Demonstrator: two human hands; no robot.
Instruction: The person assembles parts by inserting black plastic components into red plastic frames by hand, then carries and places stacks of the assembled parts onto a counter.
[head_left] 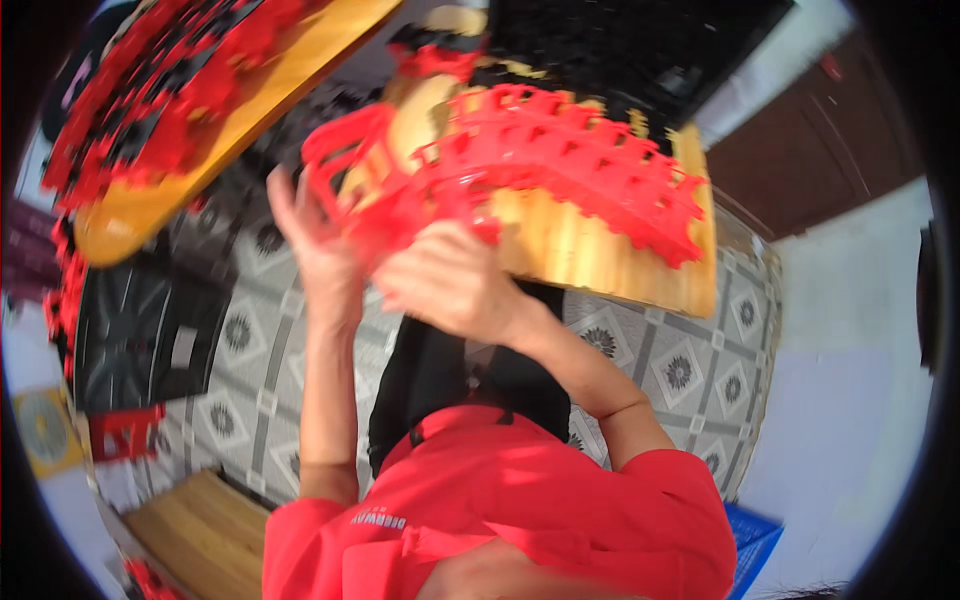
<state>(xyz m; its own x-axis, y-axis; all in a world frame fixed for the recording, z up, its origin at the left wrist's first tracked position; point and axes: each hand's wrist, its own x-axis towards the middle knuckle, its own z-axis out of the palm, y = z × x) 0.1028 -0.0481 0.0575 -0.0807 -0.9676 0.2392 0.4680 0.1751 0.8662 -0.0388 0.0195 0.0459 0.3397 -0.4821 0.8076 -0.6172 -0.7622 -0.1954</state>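
My left hand (pixel 325 255) is raised at the near edge of the wooden table, its fingers stretched out and apart beside a red plastic piece with slots (pixel 350 150). Close to it on the right, my right hand (pixel 445 275) is closed, with curled fingers on the lower end of the red piece. Motion smears both hands, and the exact grip is hidden. Just beyond them, a curved row of similar red plastic parts (pixel 570 155) lies along the wooden table (pixel 560 240).
Black parts (pixel 620 50) cover the table's far side. At upper left, a wooden board (pixel 250 110) bears a heap of red and black parts (pixel 160 110). A black crate (pixel 125 335) stands at left on the patterned floor (pixel 650 370). A blue basket (pixel 755 545) sits at lower right.
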